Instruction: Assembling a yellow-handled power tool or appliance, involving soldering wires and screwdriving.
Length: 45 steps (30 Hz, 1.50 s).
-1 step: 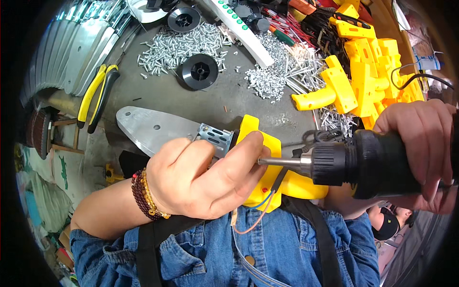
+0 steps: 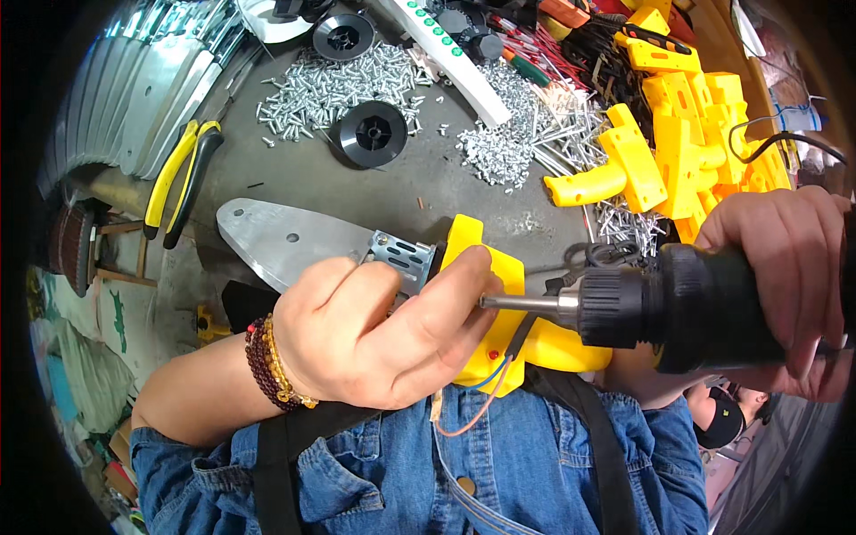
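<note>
Landmark: yellow housing (image 2: 506,272), in front of the person's chest, near edge of worktop (image 2: 428,187). Left hand (image 2: 379,334) curled, fingers closed on the housing's left side. Right hand (image 2: 794,276) wrapped round black power driver (image 2: 713,308), right of housing. Driver's metal bit (image 2: 530,305) crosses in front of housing, tip at left fingertips; can't tell whether a screw sits there, fingers hide it. Slotted metal bracket (image 2: 403,259) just left of housing, flat grey bar (image 2: 285,236) running further left from it. Blue and pinkish wires (image 2: 481,419) loop below housing. Beyond housing: silver screw pile (image 2: 334,85), black spool (image 2: 373,134). Pliers (image 2: 183,178) well left; more yellow casings (image 2: 682,147) beyond, to the right.
</note>
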Each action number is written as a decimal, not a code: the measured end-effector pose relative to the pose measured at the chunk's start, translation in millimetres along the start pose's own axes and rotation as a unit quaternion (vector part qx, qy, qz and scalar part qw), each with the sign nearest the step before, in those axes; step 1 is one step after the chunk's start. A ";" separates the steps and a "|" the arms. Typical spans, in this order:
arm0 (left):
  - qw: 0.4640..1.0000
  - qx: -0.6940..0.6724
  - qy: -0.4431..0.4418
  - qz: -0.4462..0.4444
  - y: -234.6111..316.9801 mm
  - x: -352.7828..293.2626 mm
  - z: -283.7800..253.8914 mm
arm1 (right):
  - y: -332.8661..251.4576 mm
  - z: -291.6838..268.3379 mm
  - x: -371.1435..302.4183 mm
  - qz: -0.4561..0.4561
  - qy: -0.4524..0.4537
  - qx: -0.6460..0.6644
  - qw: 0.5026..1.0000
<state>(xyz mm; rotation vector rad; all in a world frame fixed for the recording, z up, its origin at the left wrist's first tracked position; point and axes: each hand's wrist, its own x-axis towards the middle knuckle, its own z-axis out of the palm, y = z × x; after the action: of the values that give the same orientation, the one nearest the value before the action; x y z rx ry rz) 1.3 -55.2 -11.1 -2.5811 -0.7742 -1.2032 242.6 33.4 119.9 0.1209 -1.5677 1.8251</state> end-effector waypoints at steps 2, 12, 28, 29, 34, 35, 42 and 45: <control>0.999 -0.011 -0.040 -0.006 1.9 8.9 -2.5 | 3.4 11.2 1.0 0.003 0.041 -0.008 0.999; 0.999 -0.005 0.051 -0.010 0.9 -8.9 12.8 | 38.5 -12.5 20.4 0.020 0.206 0.018 0.978; 1.000 0.001 0.028 -0.014 7.6 -10.7 8.2 | 92.8 -56.8 43.0 0.050 0.150 0.156 0.975; 1.000 0.004 0.027 -0.011 7.6 -10.5 8.1 | 94.0 -59.6 43.2 0.047 0.129 0.163 0.977; 1.000 0.008 0.024 -0.017 6.2 -11.7 8.3 | 100.8 -67.1 42.7 0.030 0.026 0.201 0.979; 1.000 0.007 0.022 -0.019 5.8 -12.2 7.7 | 102.3 -67.2 43.0 0.027 0.004 0.210 0.977; 0.999 0.037 0.003 -0.019 6.9 3.0 6.6 | 68.7 -57.1 53.9 0.094 -0.158 0.209 0.961; 0.999 -0.005 0.003 -0.038 13.3 -1.4 12.5 | 62.5 -60.2 64.4 0.131 -0.251 0.219 0.934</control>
<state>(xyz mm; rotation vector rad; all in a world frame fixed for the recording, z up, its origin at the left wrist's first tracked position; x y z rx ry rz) 15.9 -62.2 -19.7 -2.5771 -0.8752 -1.2383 182.0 115.8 85.0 0.6592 -1.5224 2.4797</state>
